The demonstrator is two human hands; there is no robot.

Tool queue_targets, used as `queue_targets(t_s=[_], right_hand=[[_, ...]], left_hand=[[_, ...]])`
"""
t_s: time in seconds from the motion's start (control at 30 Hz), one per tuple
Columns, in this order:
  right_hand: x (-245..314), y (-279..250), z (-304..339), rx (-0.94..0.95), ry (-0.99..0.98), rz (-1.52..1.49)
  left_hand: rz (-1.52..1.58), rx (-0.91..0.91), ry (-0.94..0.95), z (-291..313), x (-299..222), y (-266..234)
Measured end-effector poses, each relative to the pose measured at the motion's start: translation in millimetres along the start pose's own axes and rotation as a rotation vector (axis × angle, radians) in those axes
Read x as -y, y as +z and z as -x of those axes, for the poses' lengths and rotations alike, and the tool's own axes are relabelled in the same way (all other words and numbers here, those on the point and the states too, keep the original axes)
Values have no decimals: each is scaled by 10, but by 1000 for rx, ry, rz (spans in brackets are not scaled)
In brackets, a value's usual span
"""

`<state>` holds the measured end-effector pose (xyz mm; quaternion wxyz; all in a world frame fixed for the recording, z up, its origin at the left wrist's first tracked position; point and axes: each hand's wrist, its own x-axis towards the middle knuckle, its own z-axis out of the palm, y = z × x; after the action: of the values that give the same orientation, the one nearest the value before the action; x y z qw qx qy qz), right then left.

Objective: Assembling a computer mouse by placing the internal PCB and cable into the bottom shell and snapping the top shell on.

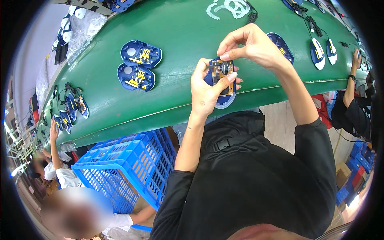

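Note:
My left hand (204, 89) grips a half-built computer mouse (228, 100) above the green belt, thumb pressed across its front and fingers behind it. On the blue shell sits a brown circuit board (218, 73) with a black scroll wheel (226, 68). Bent over the top end of the mouse is my right hand (255, 47), thumb and forefinger pinched close at its edge. Whatever is between those fingertips is too small to make out. Partly hidden behind my right wrist lies another blue mouse shell (281, 46).
Two blue mouse shells with yellow parts (141, 54) lie left on the green belt (180, 40). White rings (236, 9) lie at the far side, cabled mice (318, 54) at right. A blue crate (132, 164) stands left of me. Co-workers sit on both sides.

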<state>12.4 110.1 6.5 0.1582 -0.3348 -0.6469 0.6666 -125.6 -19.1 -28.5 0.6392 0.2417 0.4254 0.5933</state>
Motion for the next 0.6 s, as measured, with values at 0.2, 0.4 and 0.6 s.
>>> queue_targets(t_s=[0.2,0.4,0.6], right_hand=[[-66,154,170,-261,-238,298],[47,11,50,138,100,-97],[-140,108,90,27,-28,-182]], left_hand=[[-182,-62,80,25,18,79],[-356,-31,164,39,-17,15],[-315,-6,140,36,23,11]])
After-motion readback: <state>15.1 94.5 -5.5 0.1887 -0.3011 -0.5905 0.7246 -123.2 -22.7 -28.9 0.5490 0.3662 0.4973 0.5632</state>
